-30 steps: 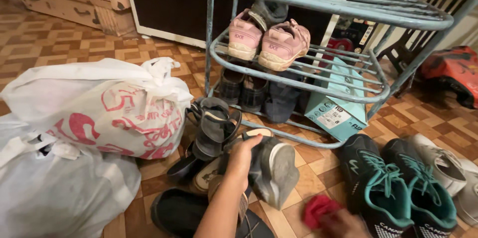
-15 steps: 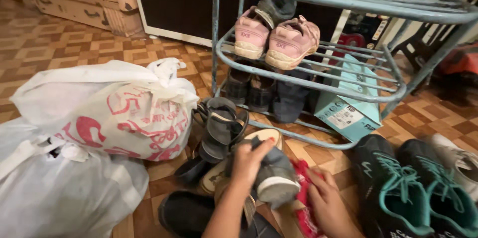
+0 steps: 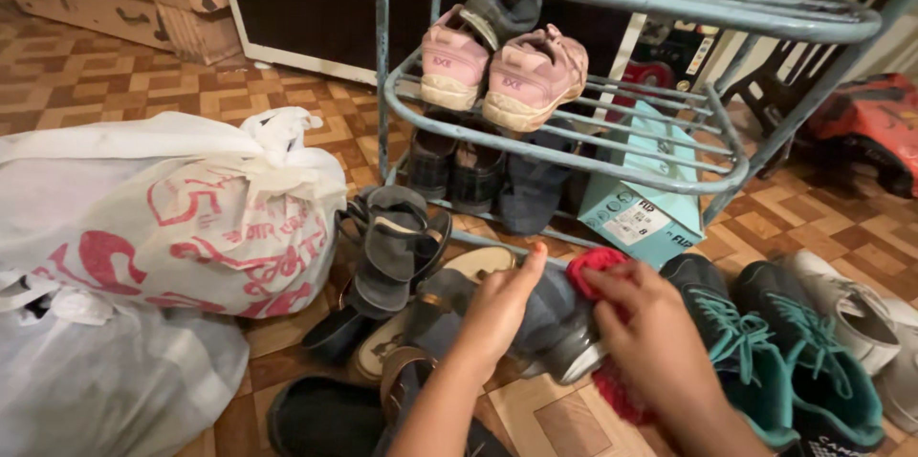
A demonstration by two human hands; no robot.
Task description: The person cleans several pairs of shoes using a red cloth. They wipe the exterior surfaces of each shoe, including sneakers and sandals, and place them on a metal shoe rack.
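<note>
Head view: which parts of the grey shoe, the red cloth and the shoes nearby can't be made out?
- Grey shoe: upper hidden by left hand.
- Red cloth: middle hidden under right hand.
- Teal-laced sneakers: heels cut off by the bottom edge.
- Dark shoes on the lowest rack shelf: shadowed, details unclear.

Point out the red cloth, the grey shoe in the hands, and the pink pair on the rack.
red cloth (image 3: 595, 268), head view, on its bunched top.
grey shoe (image 3: 557, 315), head view, on its upper.
pink pair (image 3: 521, 82), head view, on the right shoe's heel.
</note>
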